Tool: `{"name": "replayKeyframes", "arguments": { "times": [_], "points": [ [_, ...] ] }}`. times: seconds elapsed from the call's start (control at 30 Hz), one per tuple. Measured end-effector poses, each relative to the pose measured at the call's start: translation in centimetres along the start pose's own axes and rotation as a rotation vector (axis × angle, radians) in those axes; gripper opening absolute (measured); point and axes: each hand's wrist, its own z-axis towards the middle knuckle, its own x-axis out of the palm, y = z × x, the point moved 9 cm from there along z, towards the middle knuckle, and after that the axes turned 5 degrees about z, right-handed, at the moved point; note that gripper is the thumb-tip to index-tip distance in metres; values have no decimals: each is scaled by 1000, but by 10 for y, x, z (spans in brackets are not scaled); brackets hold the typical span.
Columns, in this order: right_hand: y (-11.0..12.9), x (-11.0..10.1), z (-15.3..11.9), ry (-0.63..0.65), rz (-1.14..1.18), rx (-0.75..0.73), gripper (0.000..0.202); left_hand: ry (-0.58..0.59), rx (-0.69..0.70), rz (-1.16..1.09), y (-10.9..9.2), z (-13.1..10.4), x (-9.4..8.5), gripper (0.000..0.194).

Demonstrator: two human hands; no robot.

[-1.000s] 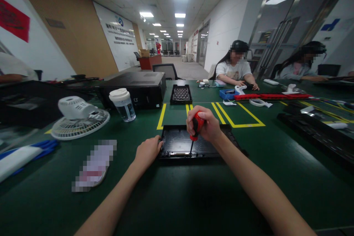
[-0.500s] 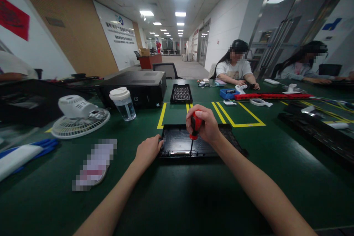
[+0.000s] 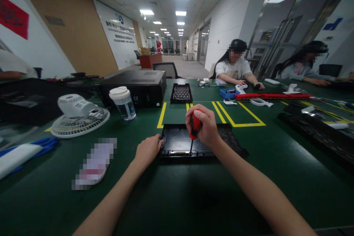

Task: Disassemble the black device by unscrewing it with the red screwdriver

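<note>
A shallow black plastic panel point(image 3: 177, 141) with raised edges lies flat on the green table in front of me. My left hand point(image 3: 148, 150) grips its left edge, thumb on the rim and the other fingers partly hidden. My right hand point(image 3: 206, 125) is wrapped around the red and black handle of a screwdriver point(image 3: 195, 123). The screwdriver stands nearly upright, its thin dark shaft reaching down to the panel's near edge. What the tip touches is too small to make out.
Left of the panel are a phone point(image 3: 95, 164), a white fan point(image 3: 80, 118), a lidded cup point(image 3: 123, 103) and a black computer case point(image 3: 132, 86). Beyond it stands a black tray point(image 3: 181, 94). Dark parts point(image 3: 318, 136) lie right. A co-worker point(image 3: 235, 66) sits across the table.
My right hand's fingers and the screwdriver handle have turned slightly, with the shaft in the same place. My left hand stays put. The co-worker's hand across the table has shifted to the right.
</note>
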Motion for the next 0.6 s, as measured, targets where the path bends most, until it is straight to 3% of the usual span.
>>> {"name": "replayKeyframes", "arguments": {
  "times": [0.6],
  "points": [
    [8, -2, -8, -145, -173, -94, 16, -29, 15, 16, 1, 2, 2, 34]
  ]
}}
